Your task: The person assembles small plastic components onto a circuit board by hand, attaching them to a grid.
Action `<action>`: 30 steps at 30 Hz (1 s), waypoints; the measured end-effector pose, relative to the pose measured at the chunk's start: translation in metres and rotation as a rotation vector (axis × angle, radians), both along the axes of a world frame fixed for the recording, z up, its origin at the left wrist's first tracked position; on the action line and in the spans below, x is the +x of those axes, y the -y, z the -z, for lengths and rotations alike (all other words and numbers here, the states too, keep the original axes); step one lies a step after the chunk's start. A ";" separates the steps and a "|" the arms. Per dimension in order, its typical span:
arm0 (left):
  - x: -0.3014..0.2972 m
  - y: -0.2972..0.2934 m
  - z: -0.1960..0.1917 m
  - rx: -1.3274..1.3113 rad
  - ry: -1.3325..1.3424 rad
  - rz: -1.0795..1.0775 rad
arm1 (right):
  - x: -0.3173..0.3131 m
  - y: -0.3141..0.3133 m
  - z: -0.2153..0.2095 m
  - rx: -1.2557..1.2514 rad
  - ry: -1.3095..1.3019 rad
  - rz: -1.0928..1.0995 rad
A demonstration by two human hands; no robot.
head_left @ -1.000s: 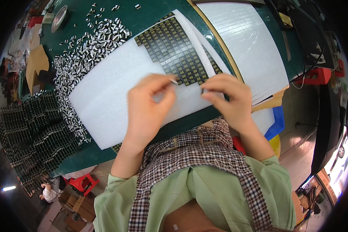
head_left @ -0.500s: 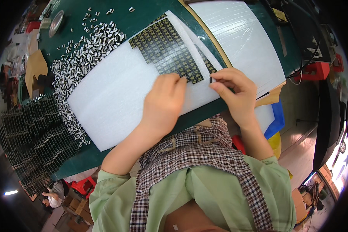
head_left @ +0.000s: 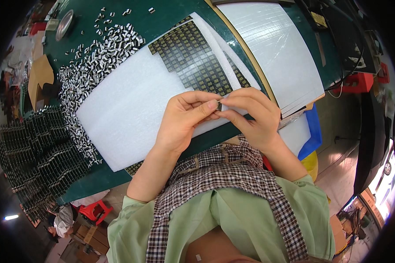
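Both hands meet over the near right part of a white foam sheet (head_left: 127,118). Between their fingertips is a small dark block (head_left: 219,106) with a pale side. My left hand (head_left: 182,116) pinches it with thumb and forefinger. From the other side, my right hand (head_left: 254,116) grips it with closed fingers. Just beyond the fingers, black pieces with gold markings (head_left: 191,52) lie in close rows on the foam. A second sheet with similar pieces (head_left: 237,72) shows underneath at the right.
Loose black-and-white blocks (head_left: 105,55) are heaped left of the foam on the green table (head_left: 81,184). Rows of dark strips (head_left: 44,153) stand at the far left. A large white sheet stack (head_left: 267,44) lies right, with a blue bin (head_left: 310,133) below it.
My right hand has moved left with the small block and met my left hand. My left hand has turned and drawn back from the rows, and both now hold the block.
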State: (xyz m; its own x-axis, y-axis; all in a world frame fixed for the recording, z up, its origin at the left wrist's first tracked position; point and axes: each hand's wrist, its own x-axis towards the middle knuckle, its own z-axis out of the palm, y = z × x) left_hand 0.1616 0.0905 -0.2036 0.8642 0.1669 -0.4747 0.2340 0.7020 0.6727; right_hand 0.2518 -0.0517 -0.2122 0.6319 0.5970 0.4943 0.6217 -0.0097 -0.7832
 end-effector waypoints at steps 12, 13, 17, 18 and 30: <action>-0.003 0.001 -0.002 0.009 0.030 0.004 | -0.002 -0.001 -0.005 -0.015 -0.103 -0.017; -0.003 0.001 -0.002 0.010 0.030 0.004 | -0.003 -0.001 -0.005 -0.015 -0.094 -0.012; -0.004 0.000 -0.001 -0.024 0.059 0.022 | -0.003 0.000 -0.005 -0.012 -0.072 -0.005; -0.004 -0.001 0.000 -0.056 0.083 0.026 | -0.003 0.000 -0.005 -0.006 -0.071 -0.024; -0.005 -0.001 -0.002 -0.004 0.067 0.008 | -0.002 0.004 -0.010 -0.008 -0.202 -0.054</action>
